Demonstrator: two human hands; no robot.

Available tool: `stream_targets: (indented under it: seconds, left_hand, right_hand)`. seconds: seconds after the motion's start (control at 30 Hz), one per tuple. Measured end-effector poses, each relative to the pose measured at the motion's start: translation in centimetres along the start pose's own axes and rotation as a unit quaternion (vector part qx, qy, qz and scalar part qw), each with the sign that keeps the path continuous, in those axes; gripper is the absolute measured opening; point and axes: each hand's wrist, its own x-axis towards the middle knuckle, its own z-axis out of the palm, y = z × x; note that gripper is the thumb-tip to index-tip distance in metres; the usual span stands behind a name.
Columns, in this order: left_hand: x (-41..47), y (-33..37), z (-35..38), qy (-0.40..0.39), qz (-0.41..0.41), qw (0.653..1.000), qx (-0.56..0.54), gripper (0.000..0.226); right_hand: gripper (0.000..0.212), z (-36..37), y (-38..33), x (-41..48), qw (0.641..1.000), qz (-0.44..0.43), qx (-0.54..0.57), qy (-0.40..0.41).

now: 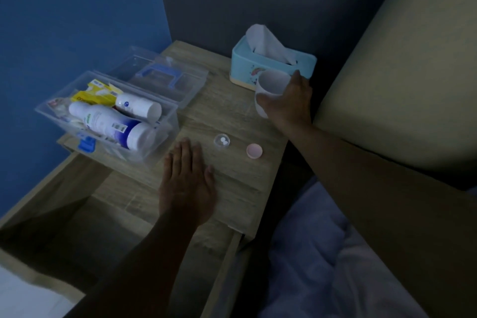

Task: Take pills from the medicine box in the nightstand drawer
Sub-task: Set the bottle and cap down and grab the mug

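The clear plastic medicine box [170,121] stands open on the left of the nightstand top [232,170], holding white bottles [103,119] and yellow packets. Its clear lid with a blue handle [161,76] lies behind it. A small clear cup with two white pills [222,140] sits mid-top, a pink cap [254,150] to its right. My left hand [187,183] rests flat, fingers together, on the top just left of the pill cup. My right hand [289,100] grips a white cup [271,88] near the tissue box.
A light blue tissue box [273,64] stands at the back right of the top. The nightstand drawer [64,230] is pulled open below left, dark inside. A beige headboard [413,72] and pale bedding [322,253] lie to the right. Blue wall behind.
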Motion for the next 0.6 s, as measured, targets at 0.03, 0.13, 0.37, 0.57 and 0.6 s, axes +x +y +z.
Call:
stream_targets:
  seconds: [0.03,0.13,0.37,0.57,0.6]
  left_hand:
    - [0.0,0.0,0.0,-0.002,-0.001,1.0,-0.002,0.07]
    - [-0.1,0.1,-0.3,-0.008,0.0,1.0,-0.001,0.07]
    - [-0.1,0.1,-0.6,-0.018,0.0,1.0,-0.009,0.068]
    - [-0.1,0.5,-0.9,-0.028,-0.013,1.0,-0.006,0.067]
    - [-0.1,0.5,-0.9,-0.03,-0.013,0.999,-0.006,0.067]
  right_hand:
    - [0.095,0.2,-0.1,0.1,1.0,-0.006,-0.012,-0.001]
    - [0.09,0.6,-0.4,0.3,1.0,-0.01,-0.023,0.004]
    - [0.076,0.0,-0.8,0.5,0.999,-0.036,-0.02,-0.005]
    - [0.08,-0.6,-1.3,-1.0,0.995,-0.092,0.025,-0.042]
    - [0.08,-0.7,-1.5,-1.3,0.993,-0.098,0.032,-0.053]
